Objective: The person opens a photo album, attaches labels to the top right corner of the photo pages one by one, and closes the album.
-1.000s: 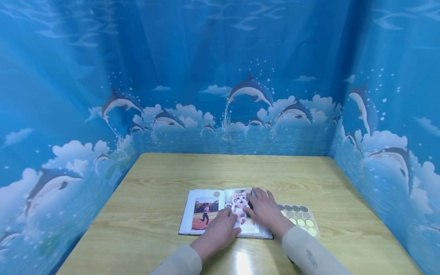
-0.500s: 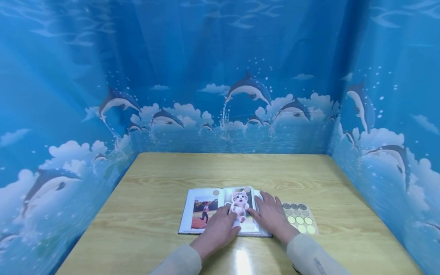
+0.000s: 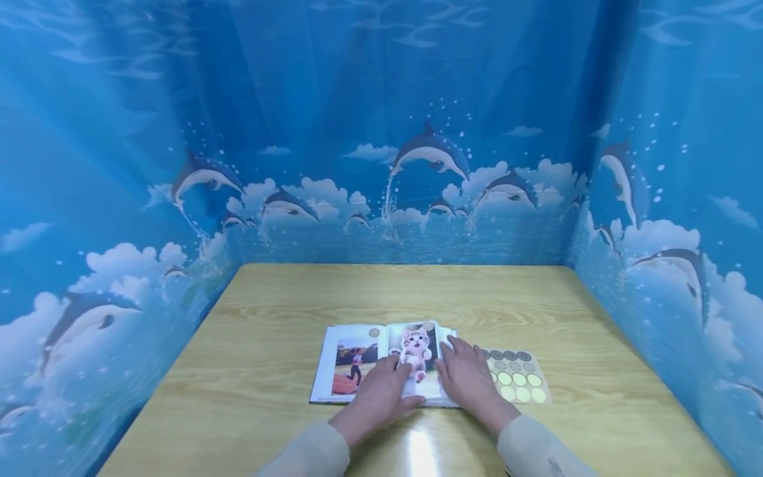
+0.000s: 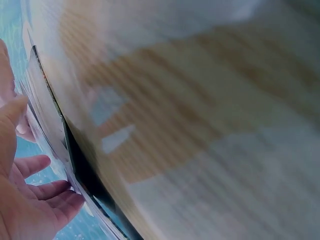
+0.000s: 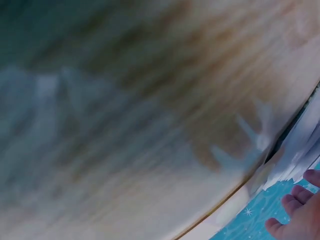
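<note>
An open photo album (image 3: 324,358) lies on the table in the head view. Its left page has a photo of a runner (image 3: 356,366), its right page a photo of a kitten (image 3: 416,344). My left hand (image 3: 380,392) rests across the lower middle of the album with its fingers extended. Over the right page's outer edge lies my right hand (image 3: 469,379), thumb beside the kitten photo. In the left wrist view, the left hand's (image 4: 35,200) fingertips touch the pages. The right wrist view catches the right hand's (image 5: 300,210) fingers near the page edges.
A sheet of round stickers (image 3: 521,379), dark, grey and pale yellow-green, lies right of the album, partly behind the right hand. One round sticker (image 3: 374,332) is on the left page's top corner, another sticker (image 3: 428,326) on the right page's top. Dolphin-print curtains (image 3: 369,132) surround the wooden table (image 3: 268,331).
My right hand has slid off the kitten photo to the album's right edge and a little downward, uncovering the photo's right side. The left hand has stayed nearly still.
</note>
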The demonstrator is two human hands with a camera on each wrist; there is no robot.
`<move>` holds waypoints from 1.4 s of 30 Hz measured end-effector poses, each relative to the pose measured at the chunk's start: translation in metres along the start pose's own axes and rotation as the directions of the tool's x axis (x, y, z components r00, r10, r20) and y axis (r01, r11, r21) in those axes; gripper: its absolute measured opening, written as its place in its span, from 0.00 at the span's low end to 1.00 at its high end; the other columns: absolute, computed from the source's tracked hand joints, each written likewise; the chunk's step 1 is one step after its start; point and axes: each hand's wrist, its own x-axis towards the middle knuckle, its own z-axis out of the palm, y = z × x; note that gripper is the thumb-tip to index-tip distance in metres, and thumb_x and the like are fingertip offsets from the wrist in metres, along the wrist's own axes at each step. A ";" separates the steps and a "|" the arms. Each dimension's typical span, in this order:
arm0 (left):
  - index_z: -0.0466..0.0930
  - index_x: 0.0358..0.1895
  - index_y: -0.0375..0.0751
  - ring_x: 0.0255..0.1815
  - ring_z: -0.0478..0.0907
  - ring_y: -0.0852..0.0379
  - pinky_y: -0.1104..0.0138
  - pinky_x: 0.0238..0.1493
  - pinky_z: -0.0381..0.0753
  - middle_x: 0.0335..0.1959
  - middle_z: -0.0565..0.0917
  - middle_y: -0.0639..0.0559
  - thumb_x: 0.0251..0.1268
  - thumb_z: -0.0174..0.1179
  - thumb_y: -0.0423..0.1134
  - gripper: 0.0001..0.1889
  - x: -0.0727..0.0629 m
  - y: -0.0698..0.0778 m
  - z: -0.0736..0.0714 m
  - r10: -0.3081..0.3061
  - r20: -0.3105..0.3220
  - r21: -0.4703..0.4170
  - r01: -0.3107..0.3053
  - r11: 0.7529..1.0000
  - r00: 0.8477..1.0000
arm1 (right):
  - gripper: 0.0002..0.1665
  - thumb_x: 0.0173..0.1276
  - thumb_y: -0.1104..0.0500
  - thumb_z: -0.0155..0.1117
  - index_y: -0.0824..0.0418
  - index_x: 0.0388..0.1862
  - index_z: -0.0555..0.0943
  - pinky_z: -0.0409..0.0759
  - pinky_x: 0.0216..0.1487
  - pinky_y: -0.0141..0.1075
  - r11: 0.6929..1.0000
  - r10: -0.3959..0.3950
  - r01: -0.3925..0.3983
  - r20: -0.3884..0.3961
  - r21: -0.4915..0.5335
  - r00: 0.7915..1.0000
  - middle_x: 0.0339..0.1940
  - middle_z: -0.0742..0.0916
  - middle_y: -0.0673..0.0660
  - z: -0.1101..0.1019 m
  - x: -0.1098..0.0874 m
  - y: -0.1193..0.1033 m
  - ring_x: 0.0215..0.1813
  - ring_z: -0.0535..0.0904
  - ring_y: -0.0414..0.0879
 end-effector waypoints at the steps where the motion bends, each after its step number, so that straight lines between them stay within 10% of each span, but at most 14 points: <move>1: 0.72 0.68 0.45 0.68 0.68 0.40 0.47 0.64 0.73 0.69 0.69 0.36 0.59 0.61 0.67 0.40 0.001 0.000 0.000 0.002 0.000 0.000 -0.002 1.000 1.000 | 0.27 0.76 0.52 0.54 0.68 0.66 0.74 0.57 0.71 0.65 1.000 0.002 -0.002 -0.015 0.019 1.000 0.69 0.73 0.69 -0.001 0.000 0.000 0.71 0.66 0.65; 10: 0.73 0.68 0.48 0.66 0.69 0.41 0.48 0.63 0.74 0.68 0.70 0.37 0.56 0.64 0.66 0.39 0.006 -0.001 0.003 -0.002 -0.023 0.024 0.003 1.000 1.000 | 0.21 0.70 0.61 0.58 0.66 0.61 0.79 0.65 0.66 0.63 0.980 0.008 0.013 -0.108 0.199 0.994 0.65 0.77 0.69 -0.006 0.000 0.004 0.66 0.72 0.66; 22: 0.75 0.66 0.46 0.65 0.71 0.40 0.48 0.62 0.74 0.68 0.71 0.38 0.58 0.65 0.63 0.37 0.004 -0.006 -0.006 -0.004 -0.006 -0.082 0.004 0.997 1.000 | 0.20 0.71 0.60 0.58 0.65 0.59 0.80 0.67 0.65 0.62 0.985 0.000 0.020 -0.115 0.172 0.993 0.62 0.79 0.69 -0.005 -0.001 0.005 0.64 0.73 0.65; 27: 0.80 0.61 0.45 0.56 0.78 0.50 0.57 0.56 0.80 0.58 0.80 0.46 0.62 0.63 0.60 0.29 0.002 -0.008 -0.009 0.100 -0.051 -0.031 -0.101 0.994 0.994 | 0.22 0.72 0.57 0.59 0.65 0.62 0.78 0.66 0.67 0.61 0.987 0.010 0.005 -0.091 0.162 0.996 0.63 0.78 0.68 -0.003 -0.001 0.005 0.65 0.73 0.65; 35: 0.85 0.40 0.46 0.32 0.79 0.63 0.72 0.32 0.81 0.34 0.84 0.56 0.69 0.61 0.46 0.09 0.000 -0.009 -0.010 0.295 -0.161 0.114 -0.279 0.954 0.942 | 0.24 0.67 0.55 0.65 0.65 0.59 0.80 0.68 0.64 0.63 0.994 -0.064 0.071 -0.092 0.082 0.994 0.61 0.79 0.70 0.001 -0.005 0.006 0.63 0.74 0.66; 42: 0.84 0.32 0.44 0.24 0.76 0.65 0.75 0.25 0.77 0.28 0.85 0.55 0.66 0.62 0.38 0.05 -0.002 -0.013 -0.008 0.180 -0.266 -0.075 -0.207 0.975 0.947 | 0.26 0.68 0.50 0.65 0.64 0.60 0.80 0.67 0.65 0.63 0.997 -0.059 0.061 -0.051 0.052 0.997 0.62 0.78 0.70 0.003 -0.009 0.007 0.64 0.73 0.66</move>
